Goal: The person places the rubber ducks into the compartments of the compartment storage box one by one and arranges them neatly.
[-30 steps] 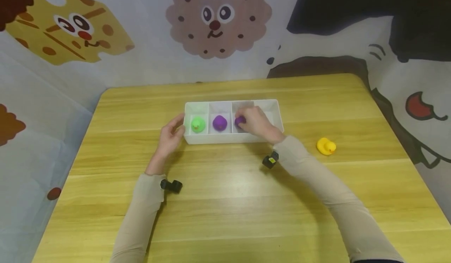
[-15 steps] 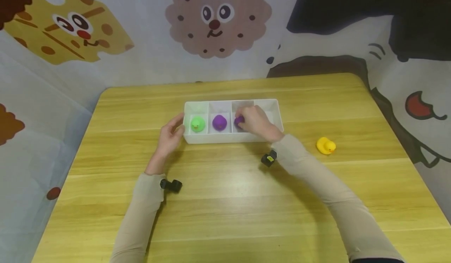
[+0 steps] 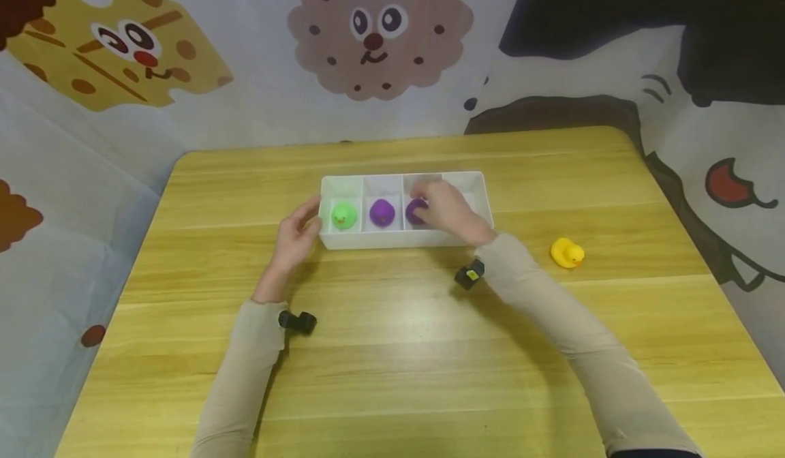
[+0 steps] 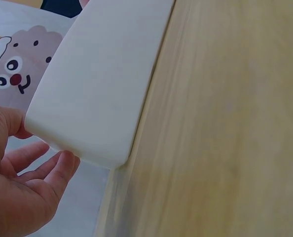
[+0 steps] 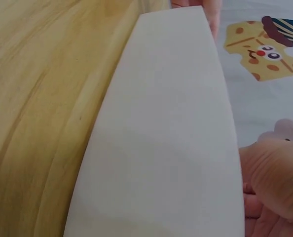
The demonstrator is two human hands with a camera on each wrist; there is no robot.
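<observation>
A white tray [image 3: 368, 241] divided into compartments stands toward the back of the table. In the head view, a green rubber duck [image 3: 344, 216] sits in its leftmost compartment and a purple rubber duck [image 3: 382, 213] in the second. My right hand [image 3: 450, 207] reaches into the third compartment, thumb and fingers about another purple duck [image 3: 412, 212], partly hidden by them. At the tray's left end, my left hand [image 3: 297, 236] touches the outer wall with thumb and fingertips. The tray's front wall [image 5: 156, 128] hides the right hand's fingertips in the right wrist view.
A yellow rubber duck [image 3: 567, 253] rests on the wooden table [image 3: 392, 362], right of the tray. Behind the table hangs a cloth [image 3: 257, 49] printed with cartoon food. Each wrist carries a small black camera.
The right thumb and fingers have spread a little wider, and more of the purple duck between them shows. The left hand, the tray and the other ducks stay put.
</observation>
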